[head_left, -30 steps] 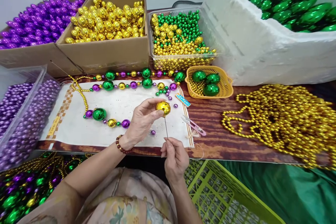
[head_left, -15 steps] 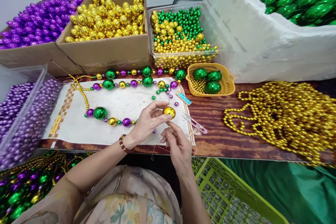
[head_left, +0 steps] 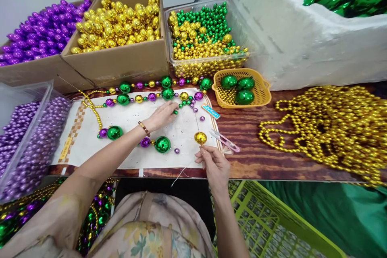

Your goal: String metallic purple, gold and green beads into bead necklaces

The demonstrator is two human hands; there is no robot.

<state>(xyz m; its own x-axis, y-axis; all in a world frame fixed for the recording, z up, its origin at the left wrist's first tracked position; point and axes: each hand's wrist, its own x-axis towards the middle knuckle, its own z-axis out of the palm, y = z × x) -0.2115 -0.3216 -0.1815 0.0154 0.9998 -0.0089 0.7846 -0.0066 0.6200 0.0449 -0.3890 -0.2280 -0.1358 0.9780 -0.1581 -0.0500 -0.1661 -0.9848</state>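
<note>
- Gold bead [head_left: 200, 138]: on needle [head_left: 197, 120], over R side of white cloth [head_left: 133, 119].
- R hand [head_left: 216, 164]: thumb + fingertips pinching needle just below bead.
- L hand [head_left: 163, 115]: fingers close tog., curled down at small green beads [head_left: 185, 104]; can't tell if gripping any.
- Pink snips [head_left: 225, 142]: just R of gold bead.
- Orange basket [head_left: 262, 90] w/ big green beads: beyond, near cloth.

Wood-grain table [head_left: 248, 165] here, pale cloth [head_left: 130, 123] spread on it — strung beads [head_left: 123, 99] sit partly on that. Yellow basket [head_left: 262, 96] and gold bead strands [head_left: 329, 137] too — probably pink-handled snips [head_left: 228, 142] at the cloth's edge.
</note>
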